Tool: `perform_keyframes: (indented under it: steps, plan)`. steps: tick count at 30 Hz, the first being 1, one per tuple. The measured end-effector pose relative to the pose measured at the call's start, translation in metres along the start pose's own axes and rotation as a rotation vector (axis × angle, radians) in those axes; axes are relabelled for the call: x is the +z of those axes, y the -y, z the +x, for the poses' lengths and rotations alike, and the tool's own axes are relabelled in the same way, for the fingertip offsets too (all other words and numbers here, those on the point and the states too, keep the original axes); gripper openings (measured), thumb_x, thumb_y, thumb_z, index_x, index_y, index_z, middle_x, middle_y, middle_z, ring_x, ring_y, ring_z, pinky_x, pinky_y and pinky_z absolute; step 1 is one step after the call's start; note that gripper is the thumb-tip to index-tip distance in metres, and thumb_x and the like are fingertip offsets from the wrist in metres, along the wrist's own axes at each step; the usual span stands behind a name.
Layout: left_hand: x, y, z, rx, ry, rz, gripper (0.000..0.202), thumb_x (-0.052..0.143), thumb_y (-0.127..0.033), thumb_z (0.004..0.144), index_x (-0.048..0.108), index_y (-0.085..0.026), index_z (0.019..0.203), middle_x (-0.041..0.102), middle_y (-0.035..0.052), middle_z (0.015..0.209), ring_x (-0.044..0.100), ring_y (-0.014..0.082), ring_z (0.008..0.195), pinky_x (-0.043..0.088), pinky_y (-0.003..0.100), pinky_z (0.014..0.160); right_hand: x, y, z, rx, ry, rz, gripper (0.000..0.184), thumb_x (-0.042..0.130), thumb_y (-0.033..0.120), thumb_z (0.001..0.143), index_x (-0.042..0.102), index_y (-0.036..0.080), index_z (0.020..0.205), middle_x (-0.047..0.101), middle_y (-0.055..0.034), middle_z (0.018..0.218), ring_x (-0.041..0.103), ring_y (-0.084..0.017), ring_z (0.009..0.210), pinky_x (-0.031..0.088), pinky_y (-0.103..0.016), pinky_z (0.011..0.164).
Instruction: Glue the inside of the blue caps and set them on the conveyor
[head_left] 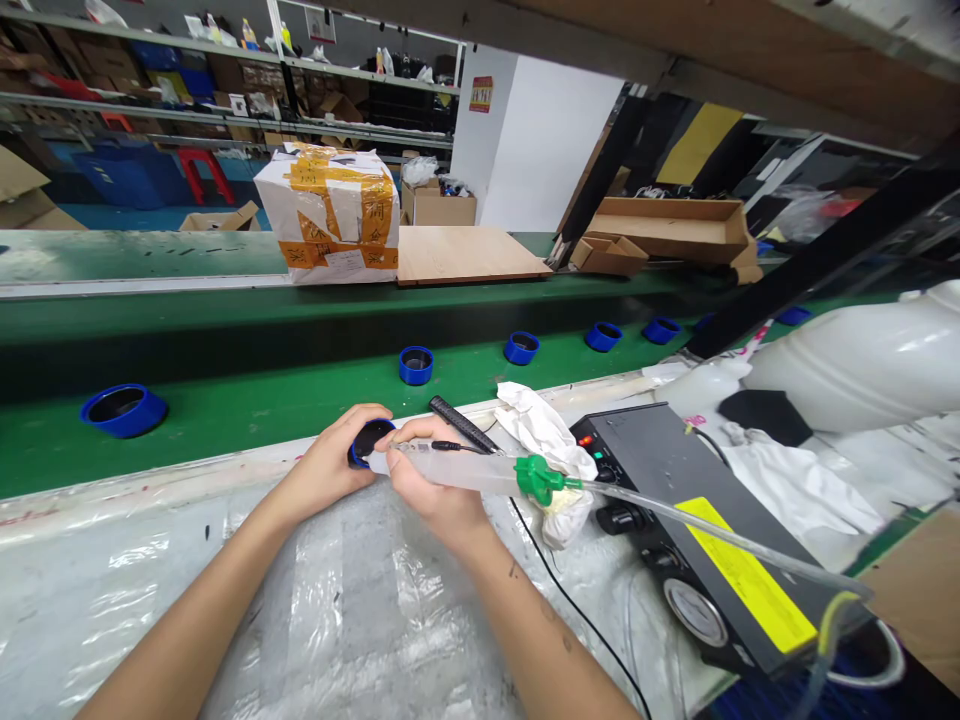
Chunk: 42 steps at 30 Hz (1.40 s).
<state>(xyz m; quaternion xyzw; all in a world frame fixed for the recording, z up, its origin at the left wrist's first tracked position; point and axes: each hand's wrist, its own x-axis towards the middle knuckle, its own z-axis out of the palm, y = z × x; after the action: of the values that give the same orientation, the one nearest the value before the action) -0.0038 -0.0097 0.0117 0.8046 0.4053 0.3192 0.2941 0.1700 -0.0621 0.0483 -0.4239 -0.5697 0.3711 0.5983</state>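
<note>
My left hand (337,452) is closed around a round blue ring-shaped part with a dark inside (370,440), tilted up at the near edge of the green conveyor belt. In my right hand (431,490) lies a translucent dispensing syringe (480,474), its tip end pointing into the blue part. Whether the tip touches the inside is hidden by my fingers. A green cap (538,480) closes the syringe's back end, and a clear hose (697,522) runs from it to the right. A thin black cable with a plug (448,446) lies along the syringe.
Several blue parts (416,365) stand on the green belt (255,410). Right of my hands are a dark dispenser box (697,540) with a gauge, a white cloth (536,430) and a black-handled tool (461,423). A taped carton (334,215) stands beyond the belt; a black post (810,265) slants at right.
</note>
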Motion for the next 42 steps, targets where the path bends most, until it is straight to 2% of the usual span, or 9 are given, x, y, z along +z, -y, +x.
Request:
perform_keyframes:
  steps: [7,18,23,36,42]
  plan:
    - [-0.0008,-0.0023,0.0001,-0.011,0.014,-0.033,0.05,0.066,-0.019,0.079,0.056,-0.025,0.127,0.063,0.0084,0.135,0.06,0.0295,0.128,0.05,0.045,0.11,0.0006,0.0009,-0.0012,0.002,0.003,0.018,0.007,0.067,0.022,0.078,0.068,0.025,0.085,0.076,-0.0016,0.087,0.074,-0.022,0.087,0.06,-0.036,0.084]
    - [-0.0014,-0.0051,-0.0004,-0.011,0.054,-0.065,0.046,0.066,-0.018,0.081,0.056,-0.025,0.125,0.064,0.0061,0.13,0.063,0.025,0.119,0.052,0.038,0.104,0.0006,-0.0021,-0.0013,-0.002,0.007,0.112,0.009,0.068,0.022,0.081,0.065,0.025,0.089,0.076,-0.003,0.095,0.074,-0.022,0.094,0.06,-0.036,0.09]
    - [-0.0016,-0.0041,-0.0006,-0.013,0.052,-0.057,0.047,0.067,-0.018,0.08,0.056,-0.025,0.126,0.064,0.0057,0.132,0.063,0.0256,0.121,0.052,0.037,0.103,-0.001,0.0002,-0.0021,0.023,0.022,0.084,0.008,0.067,0.023,0.081,0.067,0.026,0.088,0.076,-0.0026,0.094,0.074,-0.023,0.094,0.06,-0.038,0.09]
    - [-0.0022,-0.0043,-0.0001,-0.013,0.055,-0.049,0.048,0.069,-0.021,0.08,0.056,-0.025,0.126,0.065,0.0047,0.13,0.064,0.0256,0.119,0.051,0.039,0.106,-0.0003,-0.0002,-0.0026,-0.038,0.006,0.118,0.009,0.068,0.022,0.084,0.066,0.024,0.091,0.077,-0.0029,0.098,0.074,-0.021,0.097,0.059,-0.036,0.093]
    - [-0.0025,-0.0045,0.0001,-0.021,0.071,-0.051,0.048,0.068,-0.022,0.08,0.056,-0.024,0.126,0.065,0.006,0.131,0.064,0.027,0.12,0.051,0.04,0.105,-0.0017,-0.0001,-0.0021,-0.022,-0.001,0.133,0.011,0.069,0.021,0.085,0.065,0.025,0.093,0.077,-0.0017,0.099,0.074,-0.02,0.097,0.059,-0.035,0.093]
